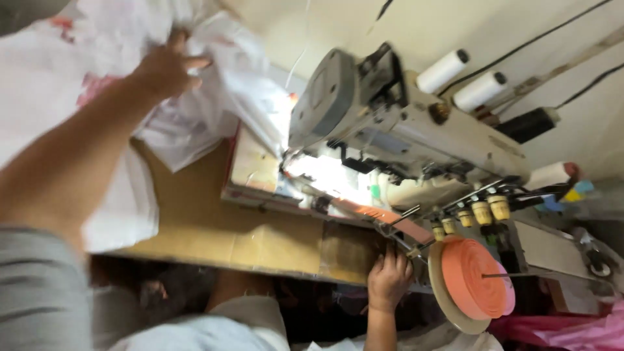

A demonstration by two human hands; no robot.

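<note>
White fabric (214,97) under left hand (166,65) crowds sewing machine (403,130).

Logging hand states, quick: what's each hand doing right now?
Left hand: closed, gripping the white fabric.
Right hand: fingers curled over the table edge, holding nothing visible.

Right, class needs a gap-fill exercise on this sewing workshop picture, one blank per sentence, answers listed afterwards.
1. The left hand grips a pile of ______ fabric.
2. The right hand rests at the table edge beside a reel of ______ tape.
3. Behind the sewing machine stand two white thread ______.

Missing words: white; orange; spools
</note>
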